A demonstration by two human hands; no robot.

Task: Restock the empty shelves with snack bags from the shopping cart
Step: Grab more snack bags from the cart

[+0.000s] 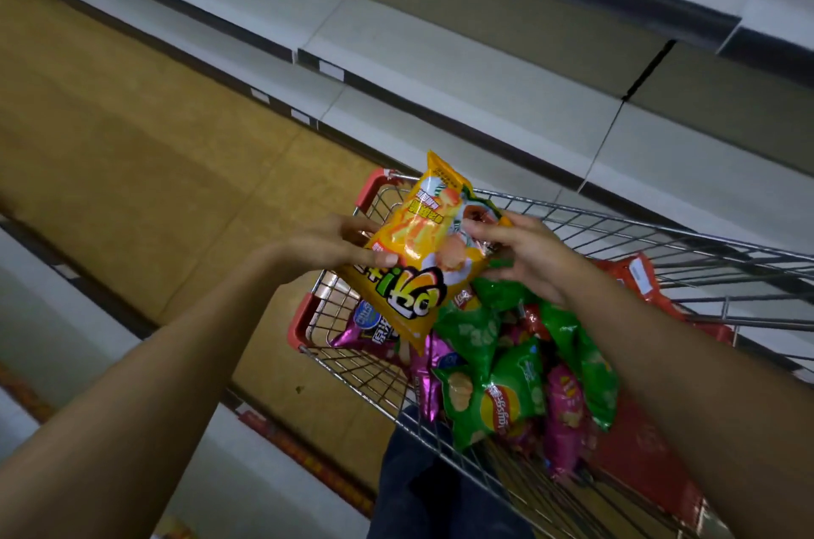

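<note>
A yellow-orange snack bag [418, 256] is held above the wire shopping cart [638, 230]. My left hand [334, 247] grips its left edge, thumb on the front. My right hand [519, 252] pinches the bag's right side, with another bag's edge partly hidden behind it. Green bags [515, 371] and purple bags [564, 415] lie piled in the cart below. White empty shelves [462, 67] run diagonally across the top of the view.
The cart has red corner bumpers [304, 318] and a red bag [634, 274] at its far side. A tan floor [132, 142] stretches to the left. Another shelf edge [57, 318] with orange price strips runs along the lower left. My dark trouser leg [423, 485] shows below.
</note>
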